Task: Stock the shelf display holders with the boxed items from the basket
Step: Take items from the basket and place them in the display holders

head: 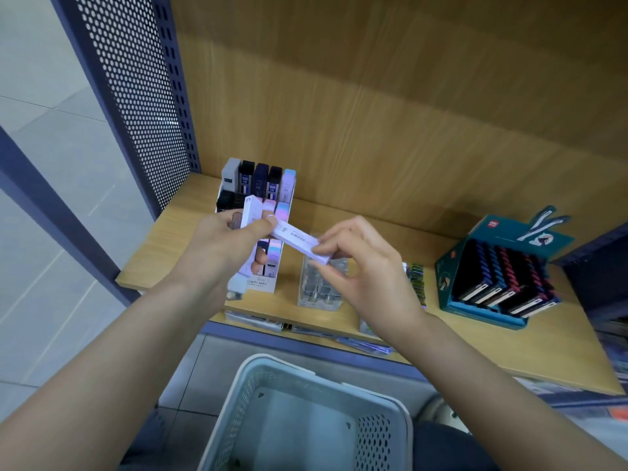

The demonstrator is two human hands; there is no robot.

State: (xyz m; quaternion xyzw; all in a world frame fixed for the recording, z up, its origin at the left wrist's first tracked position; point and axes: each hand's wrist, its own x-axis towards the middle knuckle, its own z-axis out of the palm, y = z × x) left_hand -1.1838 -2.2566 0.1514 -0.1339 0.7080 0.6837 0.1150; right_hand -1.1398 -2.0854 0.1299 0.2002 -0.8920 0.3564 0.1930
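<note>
**Boxed stock held in both hands above the tiered holder: handover in progress**

The left hand (pixel 221 246) was at ten o'clock of the view's centre. Its fingers were curled round a small bundle of boxes, among them an upright white box (pixel 252 212), with the thumb pressed across the top. The right hand (pixel 363 266) was at three o'clock of the left. Its thumb and forefinger pinched the near end of a pale lilac box (pixel 295 241), and its other fingers were spread loosely apart. The far end of that box lay under the left thumb, so it spanned both hands.

The hands were held over a wooden shelf (pixel 176 253). Directly beneath them stood the white tiered holder (pixel 260 283), largely filled with upright boxes. A clear holder (pixel 319 290) stood at three o'clock of it, and a teal carton (pixel 452 277) lay further along the same line. The basket (pixel 377 436) sat at six o'clock, and no stock was visible in the part shown.

Judged risks:
- The lilac box was held only by its ends. If either hand let go early, it could drop onto the shelf edge or into the basket.
- The left hand carried several boxes while also steadying this one, so any shift of the thumb could let the bundle spill.
- The holder rows were tightly packed, and a box pushed in at an angle could tip its neighbours or land in the wrong column
</note>
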